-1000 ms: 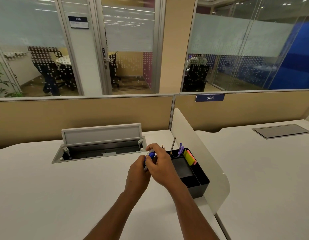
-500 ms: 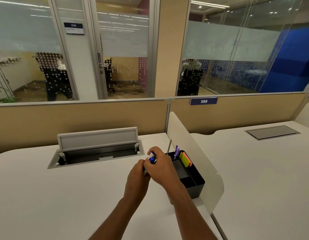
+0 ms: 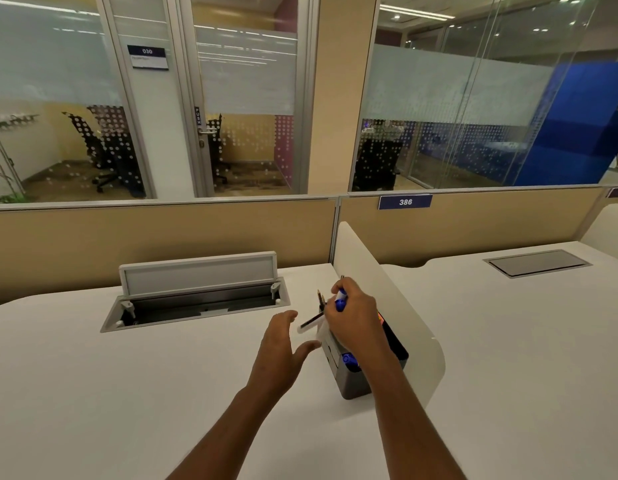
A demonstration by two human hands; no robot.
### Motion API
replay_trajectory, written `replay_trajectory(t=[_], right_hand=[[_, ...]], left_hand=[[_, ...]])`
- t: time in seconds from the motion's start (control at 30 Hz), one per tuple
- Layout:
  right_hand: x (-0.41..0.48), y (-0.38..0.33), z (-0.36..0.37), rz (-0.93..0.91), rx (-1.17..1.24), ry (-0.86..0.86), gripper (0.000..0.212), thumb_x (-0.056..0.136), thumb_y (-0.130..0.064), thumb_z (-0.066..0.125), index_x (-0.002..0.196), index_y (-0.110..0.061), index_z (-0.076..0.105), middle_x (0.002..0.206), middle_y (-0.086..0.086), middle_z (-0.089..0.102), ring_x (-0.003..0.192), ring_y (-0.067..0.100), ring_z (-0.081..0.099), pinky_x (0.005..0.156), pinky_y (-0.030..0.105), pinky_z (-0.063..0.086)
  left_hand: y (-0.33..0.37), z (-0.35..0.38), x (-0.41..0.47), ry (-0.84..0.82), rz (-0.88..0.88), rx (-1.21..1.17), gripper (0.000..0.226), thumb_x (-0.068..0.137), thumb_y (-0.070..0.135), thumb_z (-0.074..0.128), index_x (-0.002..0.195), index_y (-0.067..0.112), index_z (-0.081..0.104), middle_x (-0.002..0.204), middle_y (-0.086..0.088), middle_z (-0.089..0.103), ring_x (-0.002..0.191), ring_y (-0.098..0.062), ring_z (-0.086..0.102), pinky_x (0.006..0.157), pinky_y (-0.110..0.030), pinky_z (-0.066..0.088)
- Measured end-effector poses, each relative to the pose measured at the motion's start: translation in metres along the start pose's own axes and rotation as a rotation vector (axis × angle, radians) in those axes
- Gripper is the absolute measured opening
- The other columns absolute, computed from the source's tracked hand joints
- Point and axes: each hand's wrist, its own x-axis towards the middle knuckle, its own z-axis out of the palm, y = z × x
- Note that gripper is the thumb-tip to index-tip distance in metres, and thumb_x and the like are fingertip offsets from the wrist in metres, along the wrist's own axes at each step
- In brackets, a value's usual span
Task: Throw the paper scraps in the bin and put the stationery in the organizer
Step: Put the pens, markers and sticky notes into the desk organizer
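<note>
A black desk organizer stands on the white desk against the curved white divider. My right hand hovers over it, shut on a blue-and-white pen whose dark end sticks out to the left. A pencil tip rises from the organizer behind the hand. Something blue lies in the front compartment, and orange sticky notes peek out by the wrist. My left hand floats open just left of the organizer, holding nothing.
An open cable tray with a raised grey lid is set into the desk at the back left. The white divider borders the organizer on the right. A beige partition closes the back, with another desk beyond the divider.
My hands were together on the pen. Now my left hand has let go and opened, and my right hand has carried the pen right, over the organizer.
</note>
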Motion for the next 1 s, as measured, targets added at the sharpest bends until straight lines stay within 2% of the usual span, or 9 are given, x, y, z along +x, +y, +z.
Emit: replay_trajectory(t=[0.1,0.27,0.37,0.47,0.7,0.87,0.93,1.0], right_hand=[[0.003,0.008,-0.013,0.014,-0.015,0.048,0.024,0.089,-0.016,0.063,0.110,-0.016,0.050,0.101,0.010,0.063,0.083,0.017,0.062,0.078,0.025,0.055],[0.012,0.032,-0.024,0.074,-0.099,0.083,0.023,0.089,-0.016,0.064,0.106,-0.017,0.049,0.090,0.003,0.055,0.074,0.016,0.059,0.067,0.021,0.049],[0.015,0.045,-0.025,0.142,-0.197,0.053,0.022,0.088,-0.014,0.064,0.101,-0.020,0.046,0.086,0.003,0.054,0.071,0.017,0.057,0.064,0.023,0.048],[0.014,0.057,-0.020,0.210,-0.297,-0.003,0.023,0.089,-0.013,0.063,0.105,-0.016,0.048,0.084,0.005,0.055,0.072,0.019,0.057,0.063,0.025,0.048],[0.019,0.065,-0.015,0.213,-0.377,-0.005,0.017,0.090,-0.011,0.060,0.102,-0.012,0.048,0.082,0.007,0.054,0.070,0.019,0.055,0.064,0.026,0.046],[0.015,0.071,-0.009,0.215,-0.427,-0.071,0.025,0.089,-0.012,0.062,0.109,-0.014,0.048,0.091,0.006,0.056,0.076,0.017,0.054,0.068,0.025,0.046],[0.012,0.074,-0.003,0.218,-0.435,-0.104,0.022,0.090,-0.012,0.060,0.111,-0.012,0.050,0.100,0.009,0.061,0.079,0.017,0.055,0.073,0.027,0.048],[0.009,0.078,0.003,0.235,-0.452,-0.149,0.018,0.091,-0.012,0.058,0.108,-0.011,0.053,0.098,0.009,0.062,0.080,0.017,0.058,0.075,0.027,0.051]], left_hand=[[-0.003,-0.004,-0.004,0.037,-0.018,-0.034,0.063,0.079,0.040,0.066,0.132,0.017,0.041,0.138,-0.005,0.047,0.124,-0.019,0.047,0.102,-0.030,0.040],[-0.012,-0.014,-0.009,0.093,-0.031,-0.058,0.054,0.081,0.034,0.066,0.127,0.013,0.046,0.131,-0.008,0.052,0.119,-0.020,0.050,0.099,-0.030,0.042],[-0.017,-0.017,-0.012,0.107,-0.044,-0.062,0.051,0.081,0.033,0.066,0.124,0.011,0.048,0.128,-0.008,0.054,0.116,-0.020,0.051,0.097,-0.030,0.042],[-0.022,-0.019,-0.016,0.102,-0.054,-0.058,0.050,0.081,0.034,0.067,0.122,0.011,0.049,0.126,-0.008,0.054,0.115,-0.020,0.052,0.096,-0.030,0.043],[-0.032,-0.026,-0.018,0.100,-0.099,-0.066,0.050,0.080,0.033,0.068,0.121,0.011,0.050,0.124,-0.007,0.055,0.113,-0.020,0.053,0.095,-0.032,0.045],[-0.037,-0.029,-0.021,0.104,-0.104,-0.065,0.048,0.080,0.033,0.069,0.118,0.012,0.051,0.121,-0.006,0.056,0.109,-0.018,0.054,0.091,-0.027,0.044],[-0.039,-0.030,-0.023,0.101,-0.104,-0.059,0.047,0.080,0.033,0.069,0.118,0.012,0.051,0.121,-0.006,0.056,0.109,-0.018,0.054,0.091,-0.027,0.044],[-0.041,-0.032,-0.024,0.093,-0.109,-0.050,0.046,0.080,0.032,0.068,0.118,0.012,0.051,0.121,-0.006,0.056,0.109,-0.018,0.054,0.091,-0.028,0.044]])
